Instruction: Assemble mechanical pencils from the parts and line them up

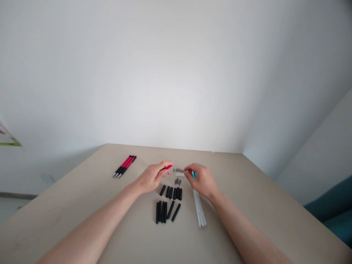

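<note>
My left hand [151,178] is closed around a red pen barrel [168,167], whose end points toward my right hand. Thumb and fingertips of my right hand [202,180] are pinched together at the edge of the small grey metal pen tips [177,170]; whatever lies between them is too small to make out. Small clear pieces [179,174] sit just in front of those tips, and small dark grey springs [178,182] lie nearer to me. Something light blue [194,174] shows partly from behind my right hand. White pen refills [200,211] extend out below that hand.
Short black tubes [175,193] and longer black tubes [162,212] lie between my forearms. Several red and black pens [125,166] rest side by side at the left of the beige table [236,220]. A white wall [176,73] rises behind the table's far edge.
</note>
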Demonstrator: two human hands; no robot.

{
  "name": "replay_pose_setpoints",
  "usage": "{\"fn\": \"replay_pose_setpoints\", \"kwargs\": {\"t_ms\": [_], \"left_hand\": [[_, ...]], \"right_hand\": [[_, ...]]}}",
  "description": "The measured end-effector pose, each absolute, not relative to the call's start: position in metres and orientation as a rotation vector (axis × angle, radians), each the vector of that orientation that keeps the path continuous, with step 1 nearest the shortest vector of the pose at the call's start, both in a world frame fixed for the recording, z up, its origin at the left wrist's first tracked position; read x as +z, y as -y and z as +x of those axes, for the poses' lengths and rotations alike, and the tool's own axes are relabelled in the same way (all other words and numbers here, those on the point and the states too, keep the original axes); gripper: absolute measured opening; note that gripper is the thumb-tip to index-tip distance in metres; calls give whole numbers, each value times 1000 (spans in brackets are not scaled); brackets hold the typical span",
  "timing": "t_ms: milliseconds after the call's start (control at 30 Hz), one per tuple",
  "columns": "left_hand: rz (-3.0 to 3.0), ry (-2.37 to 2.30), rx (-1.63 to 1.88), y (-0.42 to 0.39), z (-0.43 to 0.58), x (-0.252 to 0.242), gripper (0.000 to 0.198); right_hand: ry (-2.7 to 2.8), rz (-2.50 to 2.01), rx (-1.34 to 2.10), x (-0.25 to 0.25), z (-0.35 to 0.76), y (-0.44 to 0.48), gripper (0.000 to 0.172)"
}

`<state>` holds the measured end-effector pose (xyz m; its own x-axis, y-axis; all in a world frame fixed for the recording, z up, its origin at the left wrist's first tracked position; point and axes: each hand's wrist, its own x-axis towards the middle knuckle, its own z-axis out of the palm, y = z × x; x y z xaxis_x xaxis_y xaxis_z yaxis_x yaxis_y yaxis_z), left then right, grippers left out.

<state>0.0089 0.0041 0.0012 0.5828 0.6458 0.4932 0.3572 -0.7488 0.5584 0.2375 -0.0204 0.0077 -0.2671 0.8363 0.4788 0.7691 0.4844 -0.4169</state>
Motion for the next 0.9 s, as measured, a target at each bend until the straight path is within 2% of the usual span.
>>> {"fn": "replay_pose_setpoints", "kwargs": {"t_ms": [467,733,900], "left_hand": [[2456,-887,1091,-3,8,5,16],[2509,-956,1009,-4,7,5,20],[2544,-941,964,-6,6,3,18]], "right_hand": [[2276,-1570,162,5,235,19,15],[2285,-1890,168,19,253,23,10],[2387,-1972,242,24,262,31,13]]}}
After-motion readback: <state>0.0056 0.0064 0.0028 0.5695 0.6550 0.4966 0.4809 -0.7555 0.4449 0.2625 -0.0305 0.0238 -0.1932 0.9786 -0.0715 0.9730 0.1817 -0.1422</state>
